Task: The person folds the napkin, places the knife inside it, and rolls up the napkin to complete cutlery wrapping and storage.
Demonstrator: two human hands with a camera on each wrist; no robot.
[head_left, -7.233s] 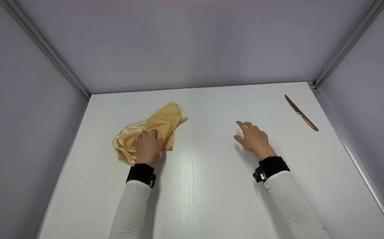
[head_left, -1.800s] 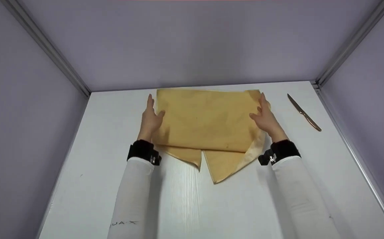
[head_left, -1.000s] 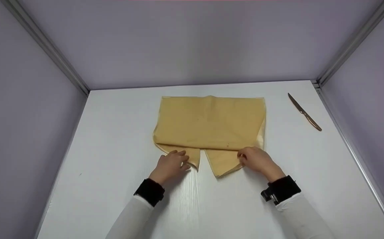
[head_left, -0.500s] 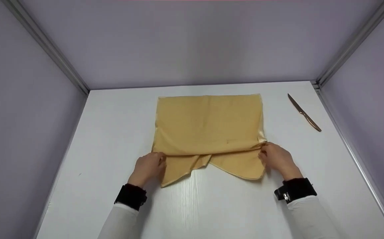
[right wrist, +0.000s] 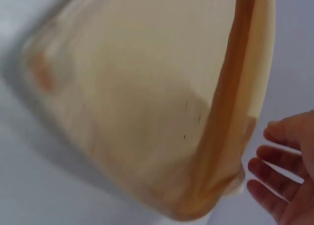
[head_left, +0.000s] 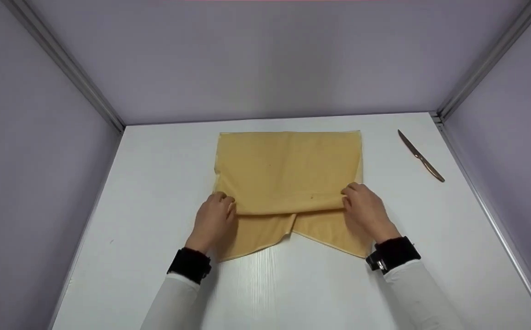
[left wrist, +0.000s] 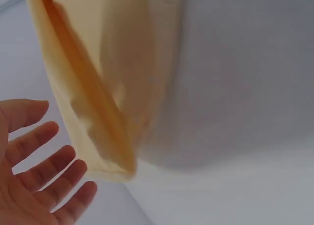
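A yellow cloth point(head_left: 288, 169) lies flat on the white table point(head_left: 155, 183), its top layer folded over two pointed lower flaps. My left hand point(head_left: 215, 217) rests at the left end of the fold line, over the left flap. My right hand point(head_left: 364, 211) rests at the right end of the fold. In the left wrist view the left hand's fingers point(left wrist: 44, 176) are spread beside the cloth's edge point(left wrist: 113, 87) and grip nothing. In the right wrist view the right hand's fingers point(right wrist: 279, 186) are relaxed next to the cloth's corner point(right wrist: 147, 102).
A table knife point(head_left: 420, 156) lies at the back right of the table, apart from the cloth. Grey walls with metal rails point(head_left: 476, 64) close in the back and both sides.
Over seven seconds the crumpled cloth was spread out flat. In the last half second both hands slid inward from the fold's ends onto the cloth.
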